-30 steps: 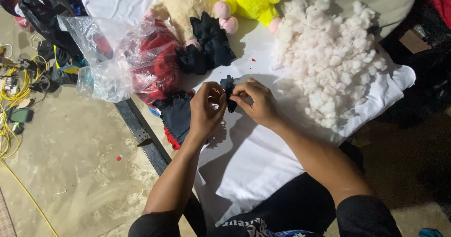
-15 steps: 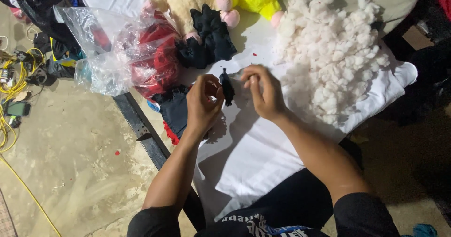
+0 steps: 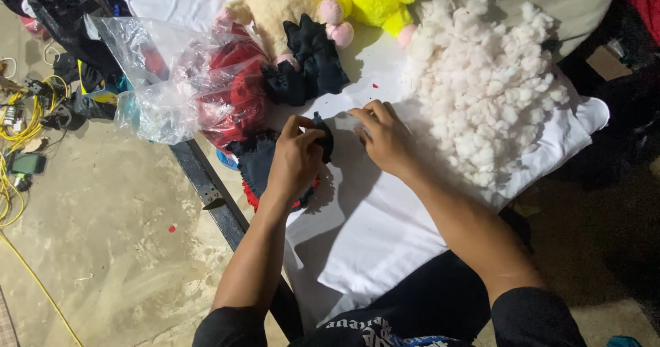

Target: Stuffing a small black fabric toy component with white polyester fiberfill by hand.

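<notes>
Honestly looks soft and floppy, small black fabric piece (image 3: 323, 135) pinched in left hand (image 3: 295, 161), right hand (image 3: 386, 137) loose beside, probably best gripped by the edge.

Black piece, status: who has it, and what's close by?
Left hand pinches black piece. Right hand empty, on white cloth. Stuffing beside right hand, nothing blocking.

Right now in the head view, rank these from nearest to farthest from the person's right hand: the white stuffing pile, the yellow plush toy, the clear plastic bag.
From the right hand:
1. White stuffing pile, just beside the hand on its right, nearly touching.
2. Yellow plush toy, straight beyond the hand at the top edge.
3. Clear plastic bag, far across on the left, past the left hand.
</notes>
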